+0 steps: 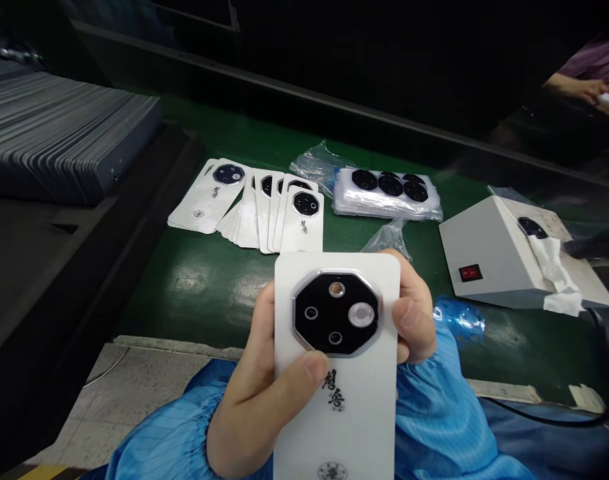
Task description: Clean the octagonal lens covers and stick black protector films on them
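Note:
A white phone back cover with a black octagonal camera plate and dark lettering is held up close in front of me. My left hand grips its left side, the thumb lying on the face just under the camera plate. At the right edge my right hand closes on the same cover, thumb at the rim and fingers behind. Beyond it, several like covers lie fanned out on the green work surface.
A clear-wrapped stack of black camera plates lies behind. To the right stands a white box with a red switch, beside crumpled blue film. A rack of grey trays stands left. Another person's hand shows upper right.

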`<state>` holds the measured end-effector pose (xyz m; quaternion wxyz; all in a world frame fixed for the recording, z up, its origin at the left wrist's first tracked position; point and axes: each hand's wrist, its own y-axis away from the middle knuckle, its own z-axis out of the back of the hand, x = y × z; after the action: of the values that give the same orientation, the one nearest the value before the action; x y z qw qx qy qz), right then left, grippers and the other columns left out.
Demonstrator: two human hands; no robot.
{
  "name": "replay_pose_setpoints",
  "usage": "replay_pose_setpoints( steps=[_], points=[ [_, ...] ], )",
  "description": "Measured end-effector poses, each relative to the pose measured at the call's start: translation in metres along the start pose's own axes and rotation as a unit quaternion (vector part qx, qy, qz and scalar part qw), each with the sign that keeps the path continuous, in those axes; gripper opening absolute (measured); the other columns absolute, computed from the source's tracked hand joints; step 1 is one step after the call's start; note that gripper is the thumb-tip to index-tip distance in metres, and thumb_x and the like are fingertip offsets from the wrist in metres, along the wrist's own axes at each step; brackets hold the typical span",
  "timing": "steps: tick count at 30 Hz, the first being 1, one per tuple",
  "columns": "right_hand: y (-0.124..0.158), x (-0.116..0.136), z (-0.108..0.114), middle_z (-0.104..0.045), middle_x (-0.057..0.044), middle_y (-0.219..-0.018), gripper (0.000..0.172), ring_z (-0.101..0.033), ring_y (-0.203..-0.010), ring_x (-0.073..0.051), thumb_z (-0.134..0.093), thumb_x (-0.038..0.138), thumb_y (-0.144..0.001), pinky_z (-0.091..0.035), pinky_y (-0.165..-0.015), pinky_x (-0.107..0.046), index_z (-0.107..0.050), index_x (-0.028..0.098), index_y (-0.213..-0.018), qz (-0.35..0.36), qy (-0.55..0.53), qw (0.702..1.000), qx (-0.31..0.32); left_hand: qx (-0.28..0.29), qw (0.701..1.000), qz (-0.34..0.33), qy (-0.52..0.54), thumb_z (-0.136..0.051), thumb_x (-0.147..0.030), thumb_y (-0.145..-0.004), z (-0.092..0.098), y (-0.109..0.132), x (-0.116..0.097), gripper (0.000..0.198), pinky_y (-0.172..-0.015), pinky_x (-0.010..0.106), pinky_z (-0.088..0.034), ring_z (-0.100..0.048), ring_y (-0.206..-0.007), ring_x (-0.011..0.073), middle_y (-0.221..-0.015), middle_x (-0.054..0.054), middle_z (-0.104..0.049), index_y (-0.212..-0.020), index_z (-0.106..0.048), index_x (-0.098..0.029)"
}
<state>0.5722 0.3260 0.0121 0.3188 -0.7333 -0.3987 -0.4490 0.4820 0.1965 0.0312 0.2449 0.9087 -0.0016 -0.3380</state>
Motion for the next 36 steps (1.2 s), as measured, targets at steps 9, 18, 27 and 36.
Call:
replay_pose_setpoints(
  steps=[9,18,27,36],
  points=[
    [-0.011,-0.009,0.003,-0.05,0.006,-0.064,0.021,-0.043,-0.044,-0.006,-0.059,0.039,-0.082,-0.037,-0.038,-0.017,-0.054,0.022,-0.094,0.024,0.07,0.995,-0.071,-0.183,0.978,-0.043,-0.095,-0.075,-0.035,-0.063,0.003,-0.008,-0.004,0.08,-0.064,0.036,-0.059,-0.068,-0.089,0.031,-0.109,0.002,-0.069,-0.131,-0.034,-0.041],
    [0.0,0.014,0.023,-0.054,0.004,-0.071,0.018,-0.051,-0.065,-0.01,-0.051,0.036,-0.087,-0.044,-0.062,-0.023,-0.058,0.023,-0.097,0.147,0.225,0.947,-0.173,-0.054,0.997,0.02,-0.046,-0.062,-0.034,-0.079,0.033,-0.015,-0.006,0.08,-0.076,0.036,-0.057,-0.063,-0.104,0.0287,-0.101,-0.006,-0.072,-0.138,-0.01,-0.049],
    [0.06,0.008,0.058,-0.056,-0.003,-0.085,0.011,-0.055,-0.075,-0.015,-0.056,0.025,-0.084,-0.046,-0.067,-0.029,-0.062,0.02,-0.09,0.035,0.532,0.83,-0.165,0.015,0.987,0.125,0.103,-0.039,-0.037,-0.086,0.035,-0.021,0.001,0.057,-0.078,0.038,-0.053,-0.066,-0.096,0.0303,-0.104,0.008,-0.071,-0.137,-0.035,-0.011],
    [0.049,-0.021,0.078,-0.048,-0.008,-0.102,0.037,-0.05,-0.097,-0.025,-0.066,0.028,-0.074,-0.044,-0.088,-0.043,-0.054,0.018,-0.108,-0.063,0.65,0.75,-0.11,0.153,0.963,0.117,0.19,-0.049,-0.049,-0.079,0.037,-0.008,0.021,0.05,-0.083,0.04,-0.049,-0.067,-0.092,0.031,-0.102,0.012,-0.071,-0.106,-0.066,-0.011]
  ],
)
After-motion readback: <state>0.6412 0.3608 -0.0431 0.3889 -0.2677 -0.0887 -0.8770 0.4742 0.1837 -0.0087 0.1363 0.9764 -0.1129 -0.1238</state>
